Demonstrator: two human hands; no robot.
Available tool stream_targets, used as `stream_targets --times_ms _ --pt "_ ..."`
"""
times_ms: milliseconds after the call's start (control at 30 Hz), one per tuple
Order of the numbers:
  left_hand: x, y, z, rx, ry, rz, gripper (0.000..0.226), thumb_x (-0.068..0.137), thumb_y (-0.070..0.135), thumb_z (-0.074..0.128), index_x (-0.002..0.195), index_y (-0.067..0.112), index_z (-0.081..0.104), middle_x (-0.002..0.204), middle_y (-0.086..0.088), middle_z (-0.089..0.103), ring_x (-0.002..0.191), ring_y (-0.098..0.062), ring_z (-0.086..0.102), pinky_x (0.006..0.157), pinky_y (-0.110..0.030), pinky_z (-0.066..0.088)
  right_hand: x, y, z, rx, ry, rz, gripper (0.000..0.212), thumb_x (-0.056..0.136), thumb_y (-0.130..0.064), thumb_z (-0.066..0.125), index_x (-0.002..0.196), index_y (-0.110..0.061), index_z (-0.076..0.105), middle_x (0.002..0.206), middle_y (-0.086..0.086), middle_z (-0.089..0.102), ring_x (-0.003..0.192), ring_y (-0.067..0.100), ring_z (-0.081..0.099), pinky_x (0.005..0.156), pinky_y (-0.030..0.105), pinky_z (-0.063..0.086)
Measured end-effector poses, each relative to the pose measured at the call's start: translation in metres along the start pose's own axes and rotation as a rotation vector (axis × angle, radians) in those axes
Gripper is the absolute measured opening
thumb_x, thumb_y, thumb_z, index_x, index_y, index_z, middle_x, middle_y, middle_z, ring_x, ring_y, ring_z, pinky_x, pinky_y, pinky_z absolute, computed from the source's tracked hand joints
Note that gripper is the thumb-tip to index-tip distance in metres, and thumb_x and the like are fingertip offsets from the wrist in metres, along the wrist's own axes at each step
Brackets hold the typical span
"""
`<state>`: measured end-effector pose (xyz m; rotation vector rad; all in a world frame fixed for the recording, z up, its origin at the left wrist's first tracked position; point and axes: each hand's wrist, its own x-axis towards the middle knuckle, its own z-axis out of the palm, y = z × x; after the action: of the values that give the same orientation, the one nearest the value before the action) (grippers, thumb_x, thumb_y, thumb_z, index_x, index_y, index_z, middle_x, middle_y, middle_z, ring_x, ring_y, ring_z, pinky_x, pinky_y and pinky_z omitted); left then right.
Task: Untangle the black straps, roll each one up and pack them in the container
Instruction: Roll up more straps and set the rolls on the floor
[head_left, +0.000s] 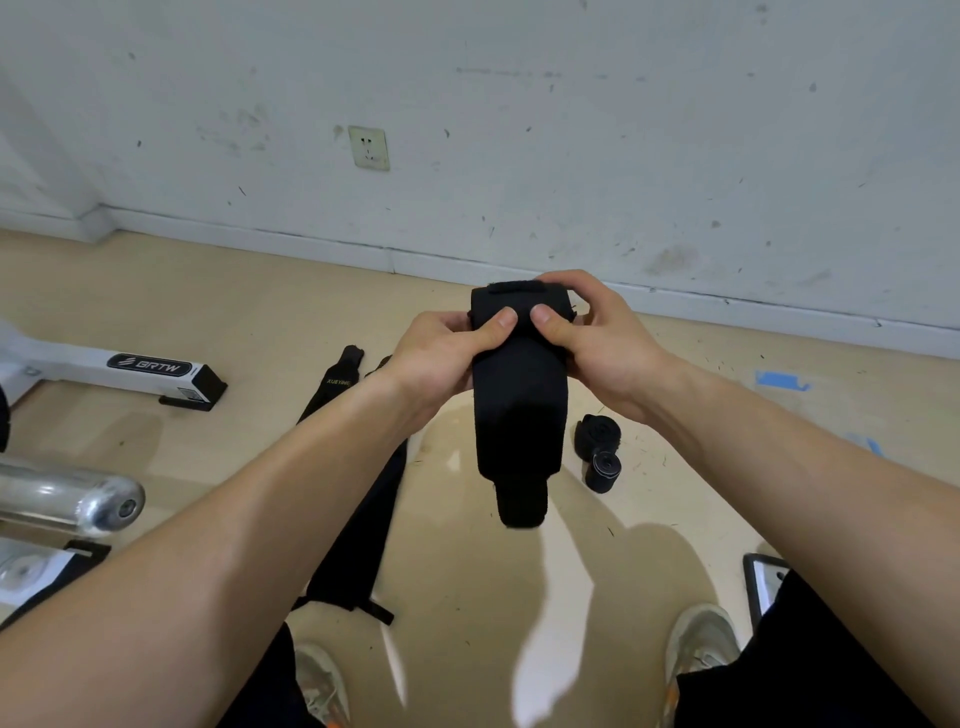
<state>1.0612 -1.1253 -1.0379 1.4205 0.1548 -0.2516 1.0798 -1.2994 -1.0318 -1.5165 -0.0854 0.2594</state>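
Head view: black strap (519, 410) held above the floor (208, 291), tail hanging, top pinched from both sides by left grip (441, 358) and right grip (597, 353). Right of it, rolled straps (600, 452) on the floor; left, flat straps (358, 519).

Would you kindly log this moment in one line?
left hand: grips strap | right hand: grips strap | strap tail: hanging | rolled straps: on floor

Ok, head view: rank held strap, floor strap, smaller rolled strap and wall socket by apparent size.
Largest: held strap or floor strap, unsure; one nearer, other partly hidden.
Then wall socket and smaller rolled strap, alike.
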Motion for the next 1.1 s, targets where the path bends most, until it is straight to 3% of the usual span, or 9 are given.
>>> stream_targets --times_ms 267,500,567,667,767,900,967,1100 --pt "0.000 0.004 0.003 -0.015 0.020 -0.030 0.044 0.095 0.041 0.069 0.116 0.002 0.071 0.106 -0.013 0.078 0.097 -0.024 0.077 0.076 -0.029 0.060 -0.003 0.000 -0.002 -0.080 -0.030 -0.028 0.034 0.098 -0.005 0.063 0.127 -0.021 0.057 0.094 0.017 0.065 0.088 0.029 0.068 0.085 0.044 0.061" --pt "0.002 0.006 -0.001 -0.009 0.089 0.064 0.035 0.095 0.028 0.072 0.121 0.007 0.067 0.107 -0.009 0.076 0.090 -0.020 0.077 0.073 -0.030 0.060 -0.004 -0.001 0.000 0.081 -0.038 0.116 0.044 0.094 -0.014 0.071 0.134 -0.019 0.053 0.108 0.013 0.073 0.090 0.029 0.074 0.082 0.044 0.062" --pt "0.004 0.006 -0.004 -0.016 0.109 0.091 0.033 0.094 0.025 0.073 0.121 0.008 0.066 0.109 -0.012 0.076 0.094 -0.025 0.077 0.079 -0.034 0.061 -0.004 0.001 0.001 0.053 -0.055 0.148 0.044 0.093 -0.013 0.072 0.132 -0.012 0.052 0.109 0.015 0.074 0.091 0.028 0.075 0.077 0.040 0.062" --pt "0.006 0.004 -0.007 -0.009 0.113 0.118 0.035 0.095 0.023 0.072 0.125 0.006 0.064 0.115 -0.016 0.075 0.101 -0.031 0.075 0.087 -0.041 0.061 -0.002 0.005 0.000 0.016 -0.114 0.186 0.039 0.091 -0.005 0.072 0.127 -0.002 0.058 0.113 0.019 0.074 0.102 0.030 0.074 0.084 0.036 0.061" --pt "0.007 0.004 -0.007 -0.012 0.114 0.127 0.035 0.098 0.022 0.069 0.127 0.004 0.062 0.117 -0.016 0.074 0.103 -0.032 0.075 0.086 -0.044 0.062 -0.002 0.008 0.002 -0.060 -0.161 0.200 0.031 0.094 -0.008 0.069 0.124 -0.005 0.065 0.115 0.013 0.075 0.104 0.024 0.073 0.084 0.032 0.059" --pt "0.009 0.005 -0.010 -0.032 0.153 0.142 0.037 0.100 0.022 0.067 0.129 0.001 0.060 0.116 -0.017 0.074 0.101 -0.032 0.076 0.078 -0.042 0.063 -0.007 0.014 0.008 -0.125 -0.141 0.204 0.028 0.099 -0.015 0.063 0.127 -0.017 0.061 0.111 0.009 0.076 0.100 0.026 0.074 0.087 0.044 0.060" --pt "0.010 0.004 -0.011 -0.007 0.190 0.166 0.034 0.099 0.021 0.068 0.127 0.003 0.060 0.112 -0.017 0.075 0.099 -0.032 0.076 0.078 -0.041 0.062 -0.008 0.016 0.012 -0.100 -0.142 0.192 0.029 0.100 -0.012 0.062 0.129 -0.017 0.058 0.108 0.012 0.077 0.097 0.031 0.075 0.082 0.046 0.060" --pt "0.011 -0.002 -0.009 0.128 0.250 0.235 0.026 0.097 0.018 0.070 0.120 0.011 0.060 0.103 -0.014 0.076 0.095 -0.031 0.076 0.079 -0.041 0.062 -0.007 0.017 0.014 -0.120 -0.111 0.143 0.032 0.097 -0.007 0.064 0.129 -0.011 0.060 0.108 0.015 0.076 0.097 0.032 0.075 0.089 0.051 0.060"
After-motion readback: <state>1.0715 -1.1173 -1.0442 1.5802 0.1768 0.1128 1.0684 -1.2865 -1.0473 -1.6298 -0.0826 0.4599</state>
